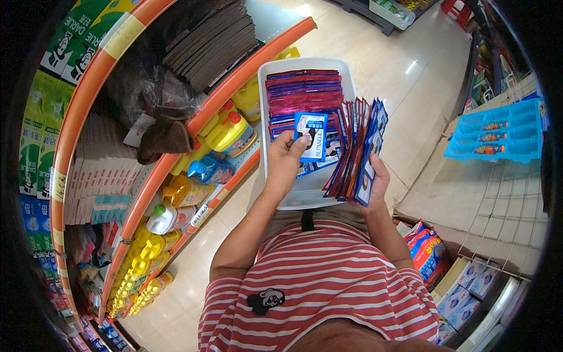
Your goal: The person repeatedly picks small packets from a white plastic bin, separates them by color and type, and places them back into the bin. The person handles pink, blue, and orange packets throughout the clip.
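My left hand (285, 160) pinches a blue and white sachet (316, 132) between thumb and fingers, its printed face up. In my right hand (377, 178) is a thick stack of sachets (358, 141), fanned on edge, with red and blue rims. Both hands are over a white plastic tub (312, 198). Inside the tub, a packed row of red and blue sachets (303, 90) stands on edge at the far end. A few loose sachets (323, 163) lie flatter beneath the one in my left hand. The stack hides part of the tub's right wall.
Orange-edged store shelves (149, 193) run along the left, holding toothpaste boxes (42, 145), dark folded goods (211, 44) and yellow detergent bottles (233, 134). To the right are a blue tray (497, 132), a wire rack (506, 215) and boxed goods (468, 290). Tiled floor (387, 57) shows beyond the tub.
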Motion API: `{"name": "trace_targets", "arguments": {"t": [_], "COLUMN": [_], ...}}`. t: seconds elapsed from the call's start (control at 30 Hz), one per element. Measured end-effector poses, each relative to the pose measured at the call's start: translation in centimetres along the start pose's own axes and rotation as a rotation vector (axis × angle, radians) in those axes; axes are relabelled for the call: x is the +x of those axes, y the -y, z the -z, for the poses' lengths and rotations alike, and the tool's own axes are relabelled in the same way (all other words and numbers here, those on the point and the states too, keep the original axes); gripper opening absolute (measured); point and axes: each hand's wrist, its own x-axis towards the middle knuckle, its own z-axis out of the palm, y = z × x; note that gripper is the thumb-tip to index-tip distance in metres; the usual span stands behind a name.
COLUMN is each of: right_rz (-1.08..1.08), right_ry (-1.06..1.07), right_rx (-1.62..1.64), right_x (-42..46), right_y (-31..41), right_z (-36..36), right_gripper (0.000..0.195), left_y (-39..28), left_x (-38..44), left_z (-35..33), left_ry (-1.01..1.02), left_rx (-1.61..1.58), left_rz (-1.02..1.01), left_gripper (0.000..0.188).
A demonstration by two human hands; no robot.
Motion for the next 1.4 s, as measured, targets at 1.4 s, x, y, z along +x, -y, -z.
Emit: {"name": "trace_targets", "arguments": {"t": [1.4], "right_rz": [-0.016], "right_ry": [-0.156], "right_rx": [-0.594], "right_x": [0.8], "right_y": [-1.5], "right_z": [0.2], "right_gripper": [0.030], "left_y": [-1.2], "left_x": [-0.6], "left_z": [1.4], "left_ry": [0.390], "left_rx": [-0.415], "left_rz": [0.135], "left_gripper": [0.027]}}
